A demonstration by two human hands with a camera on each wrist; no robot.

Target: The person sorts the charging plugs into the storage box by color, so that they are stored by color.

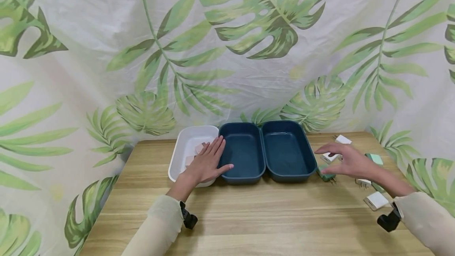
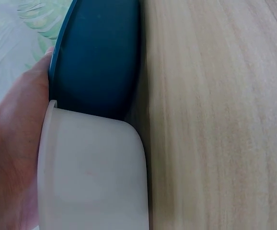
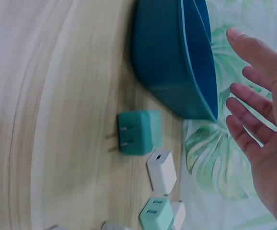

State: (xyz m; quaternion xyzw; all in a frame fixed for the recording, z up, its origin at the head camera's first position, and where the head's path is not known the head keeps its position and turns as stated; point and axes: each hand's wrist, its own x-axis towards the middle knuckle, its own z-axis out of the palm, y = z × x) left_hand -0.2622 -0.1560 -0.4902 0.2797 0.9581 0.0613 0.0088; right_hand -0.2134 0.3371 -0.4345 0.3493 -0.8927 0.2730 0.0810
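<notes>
My left hand (image 1: pixel 205 164) lies with straight fingers over the right side of a white box (image 1: pixel 173 166); its thumb reaches over the near left corner of a dark blue box (image 1: pixel 243 149). Pale pink block-shaped pieces (image 1: pixel 191 161) lie in the white box, partly hidden by the hand. My right hand (image 1: pixel 350 162) hovers with nothing in it, thumb and fingers apart, above several plug chargers. Below it, a green charger (image 3: pixel 136 133) rests near the right-hand dark blue box (image 1: pixel 288 149), prongs sideways. Beside that is a white charger (image 3: pixel 161 172).
The three boxes stand side by side at the back of a wooden table (image 1: pixel 249 216). Farther right are a mint charger (image 3: pixel 156 214) and a white charger (image 1: pixel 376 200) nearer the front. A leaf-patterned cloth (image 1: pixel 249 82) hangs behind the table.
</notes>
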